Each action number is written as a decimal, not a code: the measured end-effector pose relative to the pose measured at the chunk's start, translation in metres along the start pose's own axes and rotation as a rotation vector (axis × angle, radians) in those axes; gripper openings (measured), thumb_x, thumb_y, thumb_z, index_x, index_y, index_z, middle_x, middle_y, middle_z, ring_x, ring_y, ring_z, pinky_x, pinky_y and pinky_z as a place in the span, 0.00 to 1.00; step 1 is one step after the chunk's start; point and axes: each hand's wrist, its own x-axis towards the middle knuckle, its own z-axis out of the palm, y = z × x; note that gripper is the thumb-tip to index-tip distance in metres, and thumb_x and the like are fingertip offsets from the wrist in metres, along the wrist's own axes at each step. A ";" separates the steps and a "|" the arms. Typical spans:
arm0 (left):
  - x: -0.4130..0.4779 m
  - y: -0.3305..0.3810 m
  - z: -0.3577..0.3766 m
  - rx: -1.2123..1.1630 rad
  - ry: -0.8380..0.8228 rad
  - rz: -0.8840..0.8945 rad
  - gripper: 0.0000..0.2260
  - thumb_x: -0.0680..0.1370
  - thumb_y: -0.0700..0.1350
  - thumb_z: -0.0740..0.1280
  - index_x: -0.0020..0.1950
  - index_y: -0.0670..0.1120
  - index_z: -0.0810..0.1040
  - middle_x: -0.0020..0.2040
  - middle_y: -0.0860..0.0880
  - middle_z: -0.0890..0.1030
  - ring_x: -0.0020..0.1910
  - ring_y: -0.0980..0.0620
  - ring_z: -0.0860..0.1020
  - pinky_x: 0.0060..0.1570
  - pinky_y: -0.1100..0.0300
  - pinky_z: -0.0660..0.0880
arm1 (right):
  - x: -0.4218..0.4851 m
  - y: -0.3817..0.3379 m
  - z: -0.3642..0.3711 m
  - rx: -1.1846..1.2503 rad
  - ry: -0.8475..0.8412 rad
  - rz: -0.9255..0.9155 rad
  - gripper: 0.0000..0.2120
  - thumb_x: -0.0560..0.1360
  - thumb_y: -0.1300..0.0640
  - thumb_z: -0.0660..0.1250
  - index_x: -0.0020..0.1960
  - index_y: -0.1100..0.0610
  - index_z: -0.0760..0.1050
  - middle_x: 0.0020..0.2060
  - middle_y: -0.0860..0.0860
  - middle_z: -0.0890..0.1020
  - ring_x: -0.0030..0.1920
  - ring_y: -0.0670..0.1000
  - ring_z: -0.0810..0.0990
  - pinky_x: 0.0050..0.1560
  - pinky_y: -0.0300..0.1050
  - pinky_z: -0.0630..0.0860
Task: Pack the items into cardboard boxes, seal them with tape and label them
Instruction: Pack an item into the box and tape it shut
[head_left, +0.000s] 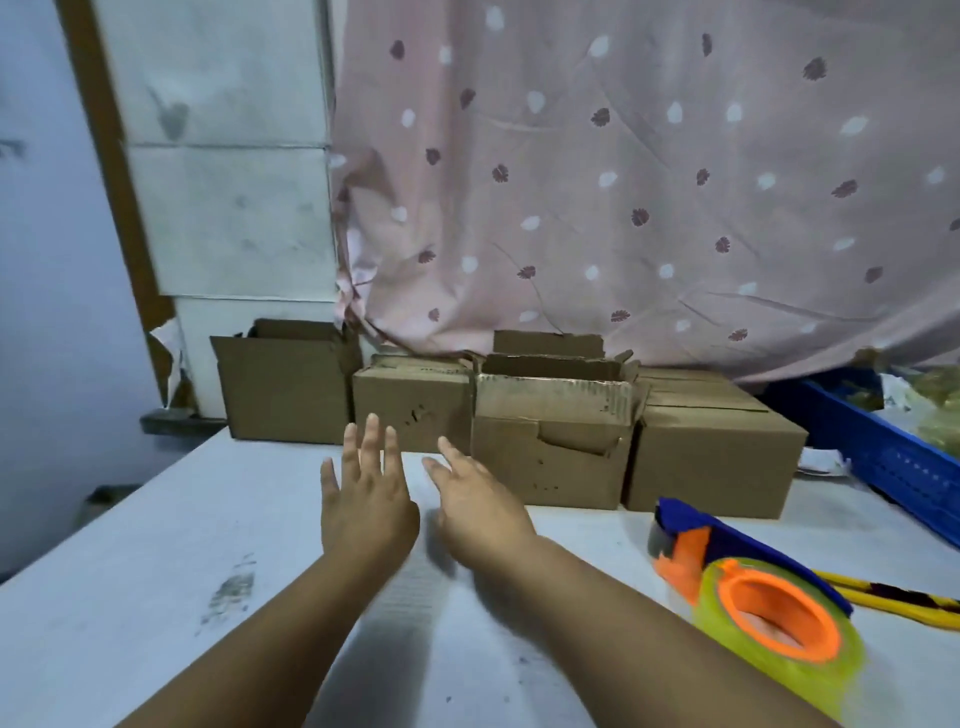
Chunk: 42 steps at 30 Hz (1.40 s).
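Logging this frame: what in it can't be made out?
1. Head view: inside of the middle open box, hidden by its own front wall and flaps.
2. Head view: blue crate, cut off by the right edge; its contents are blurred.
3. Head view: yellow tool, partly behind the tape dispenser and cut off at the right edge.
4. Head view: whether the left hand and right hand touch the table; motion blur.

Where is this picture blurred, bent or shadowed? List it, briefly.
Head view: motion blur smears the left hand, the right hand and the tape dispenser; the cardboard boxes behind look fairly sharp. Head view: wide-angle distortion tilts the brown frame at left. Head view: dim, soft light, no glare, with a faint shadow under the right hand on the table.
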 end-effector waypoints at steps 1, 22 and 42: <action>0.002 -0.010 0.004 -0.014 -0.019 -0.027 0.31 0.79 0.47 0.54 0.78 0.46 0.39 0.77 0.46 0.36 0.76 0.45 0.36 0.73 0.47 0.44 | 0.007 -0.005 0.007 0.031 -0.033 0.037 0.32 0.77 0.67 0.55 0.78 0.54 0.50 0.78 0.48 0.43 0.77 0.52 0.48 0.73 0.47 0.55; 0.103 -0.050 0.063 -0.908 -0.085 -0.336 0.35 0.76 0.51 0.65 0.78 0.48 0.50 0.77 0.49 0.53 0.72 0.49 0.63 0.67 0.55 0.61 | 0.119 0.006 0.068 0.655 0.452 0.637 0.36 0.78 0.57 0.58 0.78 0.57 0.41 0.75 0.56 0.60 0.73 0.57 0.62 0.68 0.48 0.61; 0.088 -0.069 0.049 -1.309 0.032 -0.488 0.23 0.79 0.64 0.51 0.55 0.44 0.67 0.48 0.49 0.73 0.49 0.50 0.71 0.45 0.57 0.67 | 0.082 -0.003 0.062 0.598 0.431 0.524 0.30 0.78 0.61 0.57 0.77 0.56 0.51 0.68 0.57 0.71 0.60 0.56 0.74 0.47 0.40 0.64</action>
